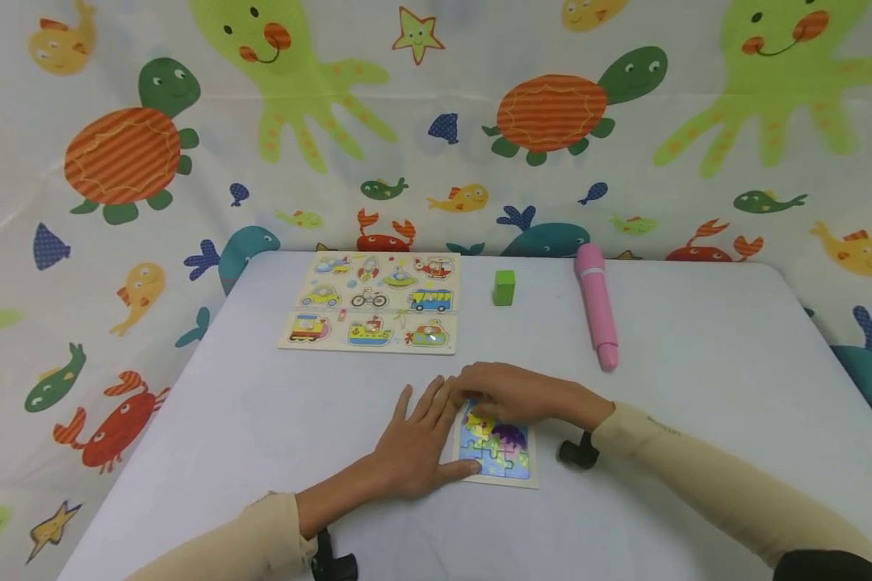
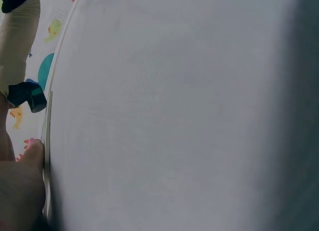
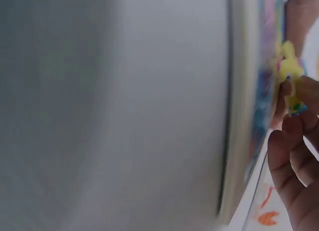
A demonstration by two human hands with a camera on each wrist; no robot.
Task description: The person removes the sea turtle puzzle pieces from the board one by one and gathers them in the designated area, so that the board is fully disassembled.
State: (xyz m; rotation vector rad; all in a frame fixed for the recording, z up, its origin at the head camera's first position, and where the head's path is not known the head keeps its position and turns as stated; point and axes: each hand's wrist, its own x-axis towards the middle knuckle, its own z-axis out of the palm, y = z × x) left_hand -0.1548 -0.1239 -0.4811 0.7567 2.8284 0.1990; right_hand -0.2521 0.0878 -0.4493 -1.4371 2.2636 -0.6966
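Observation:
A small jigsaw puzzle (image 1: pixel 496 461) in a pale wooden tray lies in front of me, its picture blue with yellow and purple parts. My left hand (image 1: pixel 416 453) rests along the tray's left side, fingers straight and spread, thumb reaching over the lower left edge. Over the top of the puzzle, my right hand (image 1: pixel 512 391) has its fingers curled. The right wrist view shows it pinching a yellow puzzle piece (image 3: pixel 290 69) between thumb and fingers, tilted up from the board. In the head view, the right hand hides the puzzle's upper part.
Behind the hands lies a wooden vehicle puzzle board (image 1: pixel 371 303). A green block (image 1: pixel 505 288) stands right of it, then a thick pink pen-shaped stick (image 1: pixel 597 307). A sea-animal cloth (image 1: pixel 436 89) hangs behind the white table (image 1: pixel 698 387).

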